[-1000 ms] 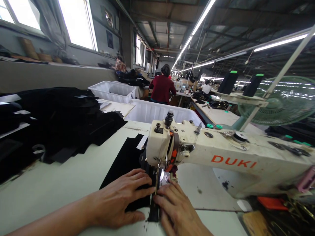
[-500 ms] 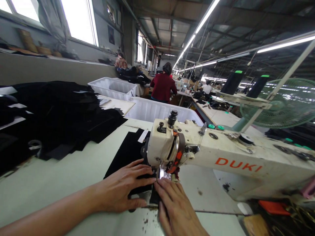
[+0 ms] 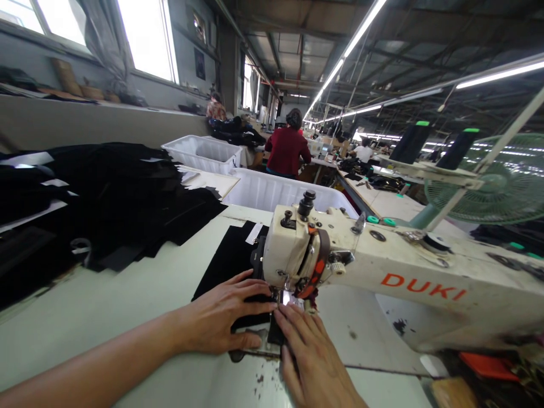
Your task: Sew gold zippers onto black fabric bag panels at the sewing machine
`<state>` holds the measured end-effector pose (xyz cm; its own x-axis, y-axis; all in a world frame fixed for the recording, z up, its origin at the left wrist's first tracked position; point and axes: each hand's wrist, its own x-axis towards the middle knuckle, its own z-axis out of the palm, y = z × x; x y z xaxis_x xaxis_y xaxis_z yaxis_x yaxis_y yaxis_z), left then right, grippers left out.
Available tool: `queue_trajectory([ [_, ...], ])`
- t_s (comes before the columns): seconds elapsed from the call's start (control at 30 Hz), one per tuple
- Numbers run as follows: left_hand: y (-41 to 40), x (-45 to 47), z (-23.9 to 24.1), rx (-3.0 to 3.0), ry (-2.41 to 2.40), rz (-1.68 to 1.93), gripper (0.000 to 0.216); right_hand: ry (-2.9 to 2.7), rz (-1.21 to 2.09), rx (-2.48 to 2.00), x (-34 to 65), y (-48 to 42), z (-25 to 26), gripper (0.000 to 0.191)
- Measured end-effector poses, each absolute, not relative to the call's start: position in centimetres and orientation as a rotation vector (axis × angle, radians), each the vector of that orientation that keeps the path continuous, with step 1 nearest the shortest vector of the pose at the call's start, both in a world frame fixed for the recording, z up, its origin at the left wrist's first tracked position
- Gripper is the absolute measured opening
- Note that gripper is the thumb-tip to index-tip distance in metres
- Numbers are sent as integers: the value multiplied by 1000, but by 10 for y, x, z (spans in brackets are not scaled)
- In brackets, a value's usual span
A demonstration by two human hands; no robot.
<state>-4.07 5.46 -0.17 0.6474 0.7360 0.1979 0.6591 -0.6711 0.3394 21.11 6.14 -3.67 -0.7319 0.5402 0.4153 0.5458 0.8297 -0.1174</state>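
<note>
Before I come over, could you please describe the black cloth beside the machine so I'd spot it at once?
Find the cream sewing machine marked DUKI. Just left of its needle end, on the pale table, lies the flat black cloth. Unlike the dark pile farther left, it has the left hand on it.

Behind the large white plastic bin [image 3: 276,190], a factory hall recedes under a dark beamed roof [image 3: 425,25]. Left of the bin stands a blue-grey wall [image 3: 185,42] with a glaring window [image 3: 147,39], a grey curtain [image 3: 102,39] hanging beside it and a long grey ledge [image 3: 140,120] below. High above the bin and to its right, fluorescent tubes [image 3: 501,74] run in lines. Rightward of the bin are a pale far tabletop [image 3: 386,203] and a green fan [image 3: 497,187]; before it spreads the pale-green near tabletop [image 3: 140,306].
</note>
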Motion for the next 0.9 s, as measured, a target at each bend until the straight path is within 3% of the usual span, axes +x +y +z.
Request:
queue_trajectory([
  [0.27, 61, -52, -8, 2439, 1255, 640, 36, -2580, 6, -811, 211, 60, -32, 49],
  [0.57, 74, -60, -26, 2577, 1394, 601, 48, -2559, 75, -850, 210, 57, -31, 49],
  [0.9, 67, -54, -24, 2717, 1456, 576, 46, -2490, -88, -712, 215, 57, -31, 55],
])
